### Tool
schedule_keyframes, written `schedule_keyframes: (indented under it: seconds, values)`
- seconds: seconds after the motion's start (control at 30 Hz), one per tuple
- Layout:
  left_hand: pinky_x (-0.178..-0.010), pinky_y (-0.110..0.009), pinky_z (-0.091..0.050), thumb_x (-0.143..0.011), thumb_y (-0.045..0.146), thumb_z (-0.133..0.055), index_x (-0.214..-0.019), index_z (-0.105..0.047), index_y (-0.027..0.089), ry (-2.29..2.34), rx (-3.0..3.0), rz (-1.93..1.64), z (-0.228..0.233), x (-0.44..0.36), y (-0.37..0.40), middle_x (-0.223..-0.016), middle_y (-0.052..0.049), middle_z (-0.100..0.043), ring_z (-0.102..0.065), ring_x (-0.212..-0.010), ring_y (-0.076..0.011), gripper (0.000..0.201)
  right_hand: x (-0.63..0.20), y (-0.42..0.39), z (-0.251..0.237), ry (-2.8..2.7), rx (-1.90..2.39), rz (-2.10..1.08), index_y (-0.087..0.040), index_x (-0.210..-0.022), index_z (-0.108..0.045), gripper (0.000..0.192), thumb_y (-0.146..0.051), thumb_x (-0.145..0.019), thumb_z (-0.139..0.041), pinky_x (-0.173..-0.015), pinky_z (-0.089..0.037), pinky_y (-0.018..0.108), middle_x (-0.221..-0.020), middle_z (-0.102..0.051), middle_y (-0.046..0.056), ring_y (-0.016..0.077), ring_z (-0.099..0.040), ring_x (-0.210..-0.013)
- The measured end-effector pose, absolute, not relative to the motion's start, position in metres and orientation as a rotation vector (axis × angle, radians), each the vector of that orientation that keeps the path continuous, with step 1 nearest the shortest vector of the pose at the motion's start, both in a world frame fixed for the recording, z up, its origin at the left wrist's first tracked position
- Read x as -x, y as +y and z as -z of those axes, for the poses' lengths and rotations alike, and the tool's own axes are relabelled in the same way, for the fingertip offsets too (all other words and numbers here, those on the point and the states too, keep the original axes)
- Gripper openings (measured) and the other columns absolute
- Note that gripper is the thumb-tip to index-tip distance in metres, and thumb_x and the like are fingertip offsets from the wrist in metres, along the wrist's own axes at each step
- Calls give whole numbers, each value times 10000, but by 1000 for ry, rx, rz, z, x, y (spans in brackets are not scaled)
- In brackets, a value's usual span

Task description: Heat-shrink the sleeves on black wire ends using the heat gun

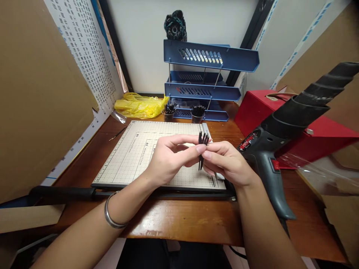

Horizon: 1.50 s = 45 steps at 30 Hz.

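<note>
Above the right part of a cream paper-cutter board printed with grid lines, my two hands meet at the fingertips. My left hand pinches a small bundle of thin black sticks between thumb and fingers. From the other side, my right hand grips the same bundle with its thumb and fingertips. The sticks stand roughly upright, fanning out a little at the top, and their lower ends show below the fingers. Their middle is partly hidden by my fingers, and their exact kind I cannot make out.
Two small cups, the left cup and the right cup, hold thin black pieces behind the board. A blue tiered tray, yellow plastic bag, red box and heat gun surround it. A black cutter handle lies front left.
</note>
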State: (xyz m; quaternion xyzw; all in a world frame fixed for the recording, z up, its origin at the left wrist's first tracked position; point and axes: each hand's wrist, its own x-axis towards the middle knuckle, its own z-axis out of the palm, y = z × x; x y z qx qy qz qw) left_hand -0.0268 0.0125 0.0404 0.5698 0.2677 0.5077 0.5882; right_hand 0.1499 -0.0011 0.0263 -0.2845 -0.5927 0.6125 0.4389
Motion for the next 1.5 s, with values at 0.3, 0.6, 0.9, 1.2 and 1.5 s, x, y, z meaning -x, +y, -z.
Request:
schedule_keyframes:
  seconds: [0.3,0.6,0.9,1.2,1.5]
  values:
    - [-600,-284,-538,-873,358,-773,-980,-849,242,473,-1490,-1012,-41,33,13,-1027,-71,-799,-562,-499,-79,176,-149,-1,-31,-1632,683,-1469,-144,-749,-810,428,-500,-931,-657,-393,-338,204,-578,-649,36,48,-376,-401]
    - [-872,-317,-598,-899,369,-755,-1002,-846,238,647,-1510,-1171,-36,33,13,-969,-64,-820,-764,-937,-229,189,-149,-1,-30,-1692,824,-1457,-160,-949,-828,304,-429,-929,-687,-408,-309,198,-480,-507,-36,65,-391,-439]
    - [-1023,-305,-569,-927,242,-720,-1082,-821,223,397,-1766,-1140,-36,31,11,-1155,-68,-788,-742,-1123,-229,186,-144,-3,-23,-1590,736,-1633,-164,-912,-660,244,-395,-890,-737,-444,-413,159,-702,-557,-36,46,-448,-519]
    - [-1091,-328,-539,-937,198,-696,-1140,-795,220,325,-1806,-1098,-35,32,14,-1228,-68,-746,-711,-1195,-233,227,-144,-2,-24,-1624,710,-1599,-167,-669,-536,381,-404,-864,-761,-412,-387,147,-661,-545,-36,43,-455,-504]
    - [-651,-278,-619,-981,370,-639,-1158,-789,170,484,-1648,-957,-37,31,10,-596,-2,-731,-699,-535,-153,307,-145,-1,-26,-1626,633,-1674,-136,-845,-755,335,-448,-938,-677,-437,-382,150,-601,-584,-17,42,-439,-483]
